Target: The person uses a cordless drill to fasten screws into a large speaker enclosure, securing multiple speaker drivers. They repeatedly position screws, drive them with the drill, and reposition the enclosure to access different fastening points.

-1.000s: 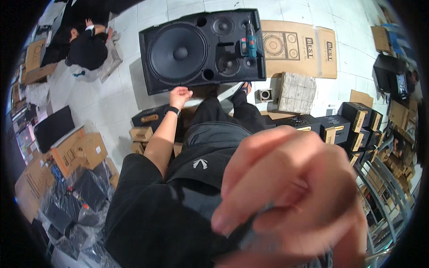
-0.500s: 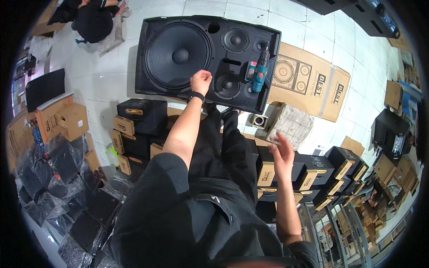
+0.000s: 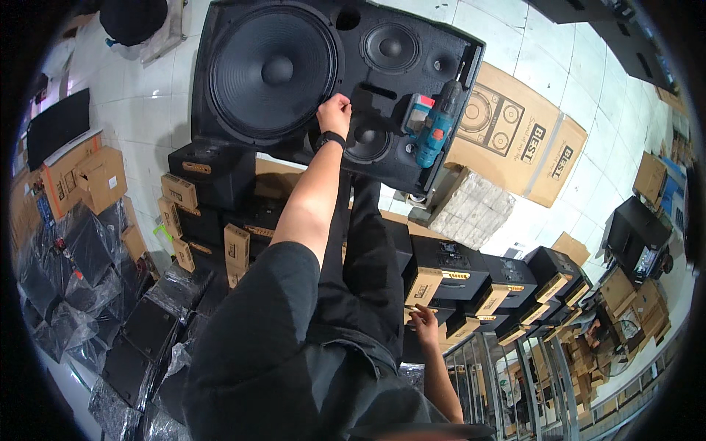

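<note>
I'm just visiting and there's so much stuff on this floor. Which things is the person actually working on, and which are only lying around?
In hand:
- left hand on the big black speaker cabinet, by its large woofer
- teal cordless drill lying on the cabinet

Lying about:
- flattened cardboard carton
- small black boxes near the right hand
- plastic-wrapped black panels

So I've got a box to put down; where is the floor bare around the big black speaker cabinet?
Bare white tile floor lies left of the big black speaker cabinet, and more beyond the flat cardboard carton. Below the cabinet it is crowded with small black units.
</note>
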The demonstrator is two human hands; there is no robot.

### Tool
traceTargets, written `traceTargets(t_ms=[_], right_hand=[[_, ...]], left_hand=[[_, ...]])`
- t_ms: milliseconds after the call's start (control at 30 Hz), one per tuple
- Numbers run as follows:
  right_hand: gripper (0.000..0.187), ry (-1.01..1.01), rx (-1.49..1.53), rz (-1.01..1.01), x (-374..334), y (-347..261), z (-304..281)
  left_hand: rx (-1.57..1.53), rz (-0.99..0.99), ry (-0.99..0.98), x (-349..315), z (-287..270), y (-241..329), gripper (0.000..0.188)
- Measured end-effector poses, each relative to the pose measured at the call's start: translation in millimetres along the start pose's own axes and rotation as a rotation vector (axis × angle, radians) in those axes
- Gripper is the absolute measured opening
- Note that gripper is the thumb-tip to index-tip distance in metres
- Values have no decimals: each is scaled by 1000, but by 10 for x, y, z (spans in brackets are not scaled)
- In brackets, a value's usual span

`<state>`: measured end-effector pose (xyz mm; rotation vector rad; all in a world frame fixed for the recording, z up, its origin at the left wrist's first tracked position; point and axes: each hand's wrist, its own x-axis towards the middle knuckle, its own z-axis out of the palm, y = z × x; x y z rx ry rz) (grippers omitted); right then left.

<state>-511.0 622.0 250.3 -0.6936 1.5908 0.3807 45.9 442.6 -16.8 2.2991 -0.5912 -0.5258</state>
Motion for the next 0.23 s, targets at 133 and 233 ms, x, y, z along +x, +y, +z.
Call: traceTargets(t_ms=[133, 233], right_hand=[[44, 1, 96, -57, 64, -73, 16], [45, 39, 127, -71, 106, -177, 45]], left_hand=[[4, -35, -63, 13, -88, 47, 17], [64, 27, 3, 227, -549, 198, 20]])
